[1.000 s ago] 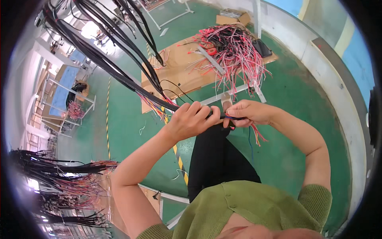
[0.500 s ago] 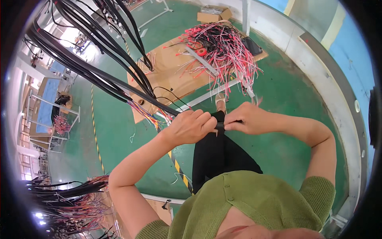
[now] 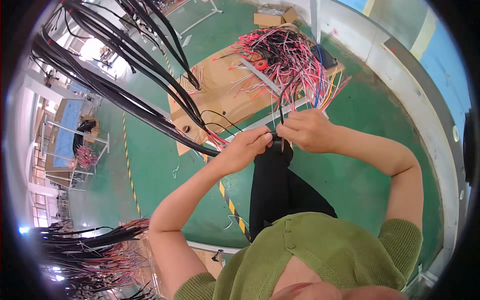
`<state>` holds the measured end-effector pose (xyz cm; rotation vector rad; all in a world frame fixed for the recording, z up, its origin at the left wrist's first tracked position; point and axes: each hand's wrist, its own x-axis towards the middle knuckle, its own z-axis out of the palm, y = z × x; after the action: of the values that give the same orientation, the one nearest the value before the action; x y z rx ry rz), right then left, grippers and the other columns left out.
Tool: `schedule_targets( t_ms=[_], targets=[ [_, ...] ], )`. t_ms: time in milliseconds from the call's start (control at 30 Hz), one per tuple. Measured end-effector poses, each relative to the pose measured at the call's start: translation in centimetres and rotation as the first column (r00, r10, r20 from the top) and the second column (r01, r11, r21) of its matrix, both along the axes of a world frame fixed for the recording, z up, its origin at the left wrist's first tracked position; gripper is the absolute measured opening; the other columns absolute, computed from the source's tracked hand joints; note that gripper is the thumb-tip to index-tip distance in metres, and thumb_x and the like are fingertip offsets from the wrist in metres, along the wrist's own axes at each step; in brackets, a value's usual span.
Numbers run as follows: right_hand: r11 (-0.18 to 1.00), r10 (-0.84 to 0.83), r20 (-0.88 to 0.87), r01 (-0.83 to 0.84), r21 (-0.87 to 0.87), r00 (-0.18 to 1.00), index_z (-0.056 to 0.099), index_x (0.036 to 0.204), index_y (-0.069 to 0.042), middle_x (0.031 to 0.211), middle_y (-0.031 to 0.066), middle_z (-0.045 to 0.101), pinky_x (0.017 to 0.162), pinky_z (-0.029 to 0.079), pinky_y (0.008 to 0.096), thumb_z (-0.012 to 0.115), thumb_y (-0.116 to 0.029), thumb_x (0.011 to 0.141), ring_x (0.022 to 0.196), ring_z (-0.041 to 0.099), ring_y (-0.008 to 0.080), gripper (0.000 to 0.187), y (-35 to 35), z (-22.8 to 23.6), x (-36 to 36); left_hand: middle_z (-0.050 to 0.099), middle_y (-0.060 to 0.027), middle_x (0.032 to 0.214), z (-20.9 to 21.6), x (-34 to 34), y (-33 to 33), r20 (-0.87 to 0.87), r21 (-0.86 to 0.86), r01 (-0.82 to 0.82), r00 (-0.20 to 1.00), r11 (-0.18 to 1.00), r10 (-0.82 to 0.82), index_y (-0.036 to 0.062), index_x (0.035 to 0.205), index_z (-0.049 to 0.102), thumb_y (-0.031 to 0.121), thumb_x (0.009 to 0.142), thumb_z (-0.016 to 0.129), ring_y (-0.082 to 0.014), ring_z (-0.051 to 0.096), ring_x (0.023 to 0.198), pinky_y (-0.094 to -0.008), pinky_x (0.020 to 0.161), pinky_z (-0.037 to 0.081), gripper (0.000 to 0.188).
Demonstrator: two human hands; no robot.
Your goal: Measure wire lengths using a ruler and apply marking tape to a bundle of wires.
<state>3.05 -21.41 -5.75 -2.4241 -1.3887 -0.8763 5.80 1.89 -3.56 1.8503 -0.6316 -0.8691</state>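
A green floor (image 3: 350,195) spreads beneath everything, with a yellow-and-black striped line (image 3: 229,204) crossing it to the left of the person's black trousers (image 3: 270,185). Ahead stands a low table covered with a cardboard sheet (image 3: 227,97). Long black sheathed cables (image 3: 112,82) slant down from the upper left, some ending in coloured wires over the near left part of the table. At the lower left, a thick stack of wire harnesses (image 3: 95,247) lies with black sheathing and red, orange and pale ends fanned toward the person's left arm. A tangled pile of red, white and black wires (image 3: 285,52) covers the far right part of the cardboard.

The black cable (image 3: 197,148) in hand descends from the upper left into the grasp in front of the knees, above the floor and just short of the table. The left hand (image 3: 245,148) has its fingers curled around this cable. The right hand (image 3: 307,131), just beside it, has bent fingers pinching the cable's dark section; their exact hold is partly hidden. Loose blue, yellow and pink wires (image 3: 327,96) show just beyond the right knuckles.

An open cardboard box (image 3: 274,19) sits beyond the table. Smaller things lie around the pile: a grey flat strip (image 3: 260,75), a black rectangular device (image 3: 327,59) and a red ring (image 3: 261,65). A small brown roll (image 3: 186,129) rests at the cardboard's left.
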Motion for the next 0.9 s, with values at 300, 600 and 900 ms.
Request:
schedule_targets(
  t_ms=[300, 600, 900],
  targets=[
    [0.978, -0.037, -0.116, 0.059, 0.198, 0.993, 0.061, 0.087, -0.007, 0.07, 0.0019, 0.053, 0.052, 0.046, 0.0318, 0.068, -0.013, 0.076, 0.065, 0.057, 0.0173, 0.015, -1.2, -2.5, 1.6, 0.046, -0.0108, 0.062, -1.7, 0.0, -1.3, 0.576, 0.156, -0.058, 0.816, 0.986, -0.043, 0.0051, 0.094, 0.052, 0.027, 0.103, 0.044, -0.0239, 0.049, 0.057, -0.0356, 0.056, 0.041, 0.025],
    [0.998, -0.012, -0.449, 0.041, 0.055, 0.894, 0.063, 0.105, -0.005, 0.084, 0.0068, 0.064, 0.068, 0.05, 0.0354, 0.064, -0.016, 0.087, 0.074, 0.062, 0.0237, 0.021, -0.5, -1.9, 3.4, 0.051, -0.0131, 0.069, -1.2, 2.0, 0.9, 0.431, 0.226, 0.014, 0.895, 0.974, -0.113, 0.003, 0.09, 0.05, 0.025, 0.102, 0.046, -0.029, 0.051, 0.068, -0.0389, 0.062, 0.042, 0.025],
    [0.927, 0.371, -0.92, 0.01, 0.375, 0.129, 0.053, 0.124, -0.002, 0.094, 0.0066, 0.068, 0.074, 0.052, 0.0308, 0.058, -0.023, 0.095, 0.085, 0.064, 0.0127, 0.036, -3.3, -5.4, 6.9, 0.043, -0.0066, 0.068, -1.2, 3.2, 3.9, 0.371, 0.268, 0.038, 0.918, 0.963, -0.139, 0.0026, 0.09, 0.05, 0.024, 0.103, 0.043, -0.0166, 0.044, 0.066, -0.0314, 0.064, 0.04, 0.026]
  ],
)
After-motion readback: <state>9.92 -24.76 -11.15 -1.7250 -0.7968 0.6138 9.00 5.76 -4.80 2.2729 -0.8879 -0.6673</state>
